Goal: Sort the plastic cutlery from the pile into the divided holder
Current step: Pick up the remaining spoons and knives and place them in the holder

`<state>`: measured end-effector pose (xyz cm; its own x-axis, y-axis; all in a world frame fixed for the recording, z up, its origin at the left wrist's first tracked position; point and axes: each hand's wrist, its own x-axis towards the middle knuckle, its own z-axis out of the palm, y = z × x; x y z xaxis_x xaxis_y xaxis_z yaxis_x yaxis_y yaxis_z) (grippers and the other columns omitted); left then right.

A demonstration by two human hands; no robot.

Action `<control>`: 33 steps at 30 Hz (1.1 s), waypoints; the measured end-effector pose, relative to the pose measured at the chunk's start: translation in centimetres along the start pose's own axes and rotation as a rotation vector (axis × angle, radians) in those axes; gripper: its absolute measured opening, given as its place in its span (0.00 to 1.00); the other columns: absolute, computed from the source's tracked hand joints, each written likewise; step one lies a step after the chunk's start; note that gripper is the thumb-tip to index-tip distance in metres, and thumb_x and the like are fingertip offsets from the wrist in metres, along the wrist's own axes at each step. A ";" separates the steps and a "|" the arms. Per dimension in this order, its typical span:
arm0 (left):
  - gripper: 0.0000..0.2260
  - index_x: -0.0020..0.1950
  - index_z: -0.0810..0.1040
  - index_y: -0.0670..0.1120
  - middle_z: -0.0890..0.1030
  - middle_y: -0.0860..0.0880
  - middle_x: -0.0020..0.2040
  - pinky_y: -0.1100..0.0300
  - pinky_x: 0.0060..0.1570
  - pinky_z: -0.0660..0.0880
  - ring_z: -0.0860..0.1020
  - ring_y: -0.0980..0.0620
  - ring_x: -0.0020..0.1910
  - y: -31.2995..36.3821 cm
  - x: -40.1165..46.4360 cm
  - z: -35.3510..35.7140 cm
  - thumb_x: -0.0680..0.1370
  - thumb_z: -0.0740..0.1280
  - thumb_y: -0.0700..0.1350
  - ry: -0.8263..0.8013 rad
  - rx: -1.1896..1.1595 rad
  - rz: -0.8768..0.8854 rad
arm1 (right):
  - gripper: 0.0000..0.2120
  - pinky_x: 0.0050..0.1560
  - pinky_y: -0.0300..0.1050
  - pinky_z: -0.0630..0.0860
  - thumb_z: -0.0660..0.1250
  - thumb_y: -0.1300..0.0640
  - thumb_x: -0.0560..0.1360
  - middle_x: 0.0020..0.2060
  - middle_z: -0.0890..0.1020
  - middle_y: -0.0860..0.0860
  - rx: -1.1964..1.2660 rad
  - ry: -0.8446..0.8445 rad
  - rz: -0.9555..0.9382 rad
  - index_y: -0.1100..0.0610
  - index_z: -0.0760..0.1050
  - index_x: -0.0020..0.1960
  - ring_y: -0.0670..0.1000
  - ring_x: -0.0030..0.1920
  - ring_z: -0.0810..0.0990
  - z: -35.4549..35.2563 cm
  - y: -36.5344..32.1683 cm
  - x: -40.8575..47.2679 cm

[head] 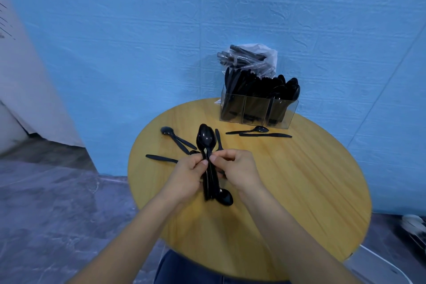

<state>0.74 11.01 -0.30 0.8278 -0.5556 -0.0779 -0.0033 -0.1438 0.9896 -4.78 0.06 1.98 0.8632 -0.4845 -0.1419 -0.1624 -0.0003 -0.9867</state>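
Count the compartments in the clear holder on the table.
3. The clear holder shows a left compartment, a middle one and a right one, side by side, all holding black cutlery. Any further row behind them would be hidden.

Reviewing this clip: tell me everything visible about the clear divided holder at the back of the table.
The divided holder is a clear, glossy box that looks like acrylic, split by transparent walls into three side-by-side compartments. It stands upright at the far edge of the round wooden table, against the blue wall. All three compartments are packed with upright black plastic cutlery. A crumpled clear bag of more cutlery sits behind or on top. Neither hand touches it.
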 end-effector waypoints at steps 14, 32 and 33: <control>0.13 0.54 0.75 0.40 0.74 0.47 0.34 0.63 0.28 0.72 0.72 0.55 0.29 0.2 -1.2 0.9 0.84 0.51 0.41 -0.002 -0.078 0.058 | 0.08 0.44 0.44 0.78 0.68 0.62 0.74 0.28 0.80 0.52 -0.172 -0.003 -0.053 0.59 0.82 0.36 0.51 0.34 0.80 0.0 0.0 -0.4; 0.12 0.53 0.74 0.47 0.72 0.49 0.36 0.59 0.37 0.72 0.70 0.55 0.34 -1.8 -1.1 -1.1 0.83 0.51 0.41 0.334 -0.036 0.211 | 0.11 0.47 0.39 0.73 0.59 0.62 0.79 0.50 0.77 0.48 -0.734 0.203 -0.230 0.52 0.77 0.52 0.47 0.46 0.75 -4.3 2.8 -1.1; 0.12 0.51 0.74 0.49 0.72 0.49 0.36 0.60 0.38 0.72 0.71 0.55 0.34 -1.7 -0.9 -1.3 0.83 0.51 0.41 0.359 -0.014 0.228 | 0.12 0.48 0.35 0.71 0.59 0.63 0.79 0.50 0.77 0.47 -0.719 0.216 -0.293 0.52 0.78 0.54 0.46 0.48 0.75 -4.8 2.4 -1.2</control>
<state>0.74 12.80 -1.71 0.9495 -0.2509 0.1882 -0.2040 -0.0380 0.9782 -8.50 -3.61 0.19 0.8187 -0.5360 0.2061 -0.2749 -0.6808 -0.6789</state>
